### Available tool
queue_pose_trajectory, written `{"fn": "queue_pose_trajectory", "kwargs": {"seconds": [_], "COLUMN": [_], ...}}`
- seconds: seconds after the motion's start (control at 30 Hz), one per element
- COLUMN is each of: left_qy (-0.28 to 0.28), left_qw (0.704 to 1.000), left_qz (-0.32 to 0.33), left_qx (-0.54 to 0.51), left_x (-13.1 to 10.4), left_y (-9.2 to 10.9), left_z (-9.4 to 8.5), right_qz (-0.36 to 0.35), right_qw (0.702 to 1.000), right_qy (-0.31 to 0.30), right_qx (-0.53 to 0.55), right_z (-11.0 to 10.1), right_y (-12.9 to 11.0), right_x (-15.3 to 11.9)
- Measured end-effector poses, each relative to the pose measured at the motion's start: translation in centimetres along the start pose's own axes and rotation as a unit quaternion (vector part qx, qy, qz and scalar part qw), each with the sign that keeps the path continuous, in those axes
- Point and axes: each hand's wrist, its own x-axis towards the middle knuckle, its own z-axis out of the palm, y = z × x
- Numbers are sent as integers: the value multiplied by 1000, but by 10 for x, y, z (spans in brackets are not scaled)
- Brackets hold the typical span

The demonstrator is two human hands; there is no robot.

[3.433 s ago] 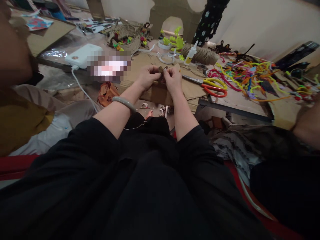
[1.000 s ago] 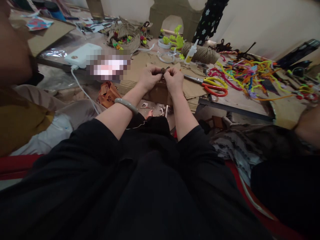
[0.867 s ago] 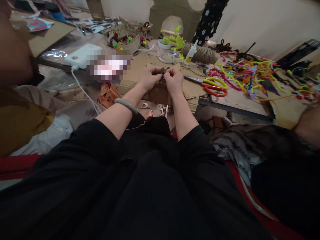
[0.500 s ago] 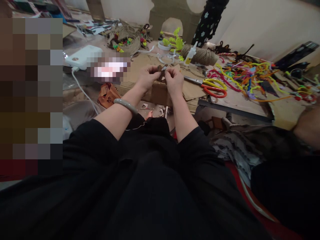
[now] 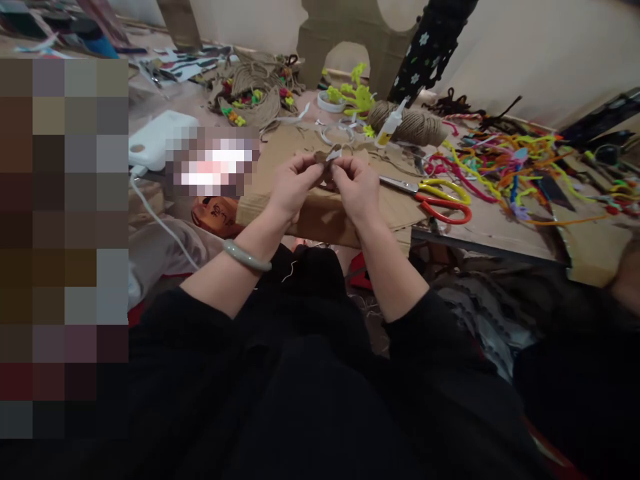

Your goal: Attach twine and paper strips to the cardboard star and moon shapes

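Over a cardboard piece [image 5: 280,143], my left hand [image 5: 293,187] and my right hand [image 5: 359,187] meet in pinches around a small brown piece [image 5: 325,159] with a whitish bit on it. Its exact shape is too small to tell. Scissors [image 5: 443,200] with yellow and red handles lie just right of my right hand. Behind the hands are a small glue bottle [image 5: 391,123], a roll of brown twine [image 5: 420,123] and a ring of clear tape [image 5: 336,133].
Colourful pipe cleaners [image 5: 520,160] spread over the right side. A white power bank [image 5: 163,137] with a cable is at left, beside a blurred bright patch. Braided twine [image 5: 255,87] lies behind. Another person's arm [image 5: 627,273] shows at far right.
The view has shifted, so the table and both hands appear lower. My hands still hold the small brown piece between them, and its whitish bit shows more clearly.
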Motion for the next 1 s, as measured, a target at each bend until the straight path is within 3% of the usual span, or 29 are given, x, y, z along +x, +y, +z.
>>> {"fn": "queue_pose_trajectory", "kwargs": {"seconds": [0.27,0.6,0.83,1.0], "left_qy": [9,54,83,117], "left_qw": [1000,998,996,993], "left_qz": [0,-4,-2,-6], "left_qx": [-21,-38,-16,-6], "left_x": [2,13,22,24], "left_y": [1,15,10,5], "left_z": [-6,-13,-20,-22], "right_qz": [-62,-63,-93,-94], "right_qw": [995,988,974,976], "right_qy": [31,-62,-102,-112], "right_qx": [-65,-123,-180,-158], "right_z": [11,3,12,16], "right_y": [-13,-41,-33,-22], "right_x": [-4,26,50,53]}}
